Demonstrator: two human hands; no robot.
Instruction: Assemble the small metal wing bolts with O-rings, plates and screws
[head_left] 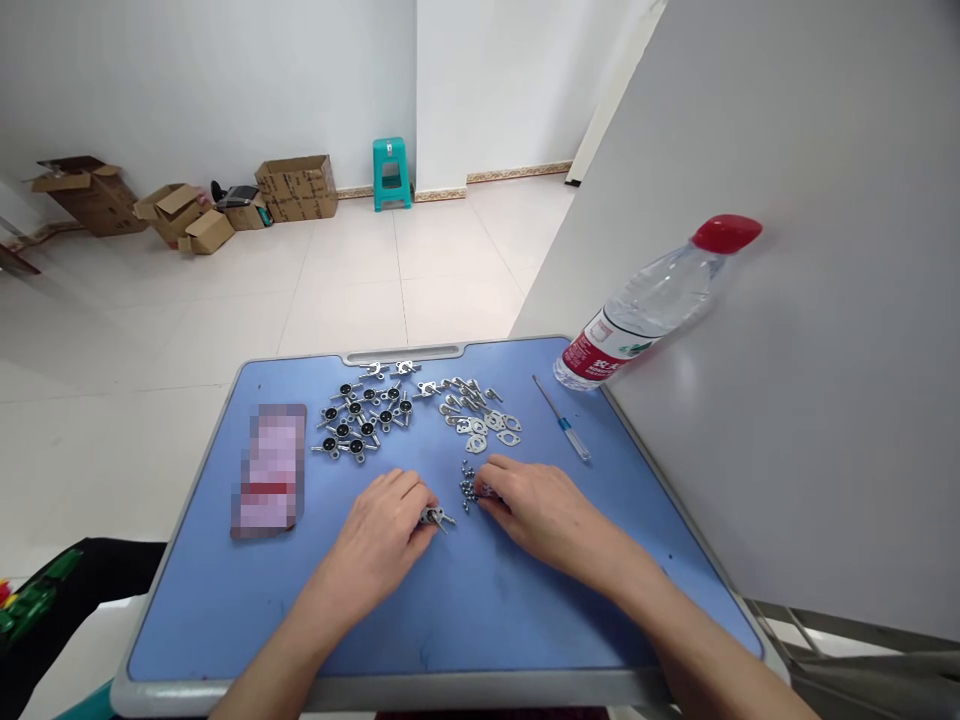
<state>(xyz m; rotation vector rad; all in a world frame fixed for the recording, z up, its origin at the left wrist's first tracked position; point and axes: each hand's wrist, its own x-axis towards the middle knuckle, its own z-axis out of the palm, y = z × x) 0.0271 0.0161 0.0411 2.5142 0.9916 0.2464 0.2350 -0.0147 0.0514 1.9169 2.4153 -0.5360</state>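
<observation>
My left hand is closed around a small metal assembly, a flat plate with thin pins sticking out to the right. The fingers cover much of it. Just to the right, my right hand has its fingertips pinched together at a pile of tiny shiny metal pieces, perhaps balls. What lies between those fingertips is hidden. Beyond it are flat oval metal plates with holes and a heap of small metal pins. Several assemblies with black round centres lie up and left.
On the blue table, a blurred-out phone-like object lies left and a screwdriver right. A red-capped water bottle stands at the right edge by a grey panel. Cardboard boxes and a teal stool stand behind.
</observation>
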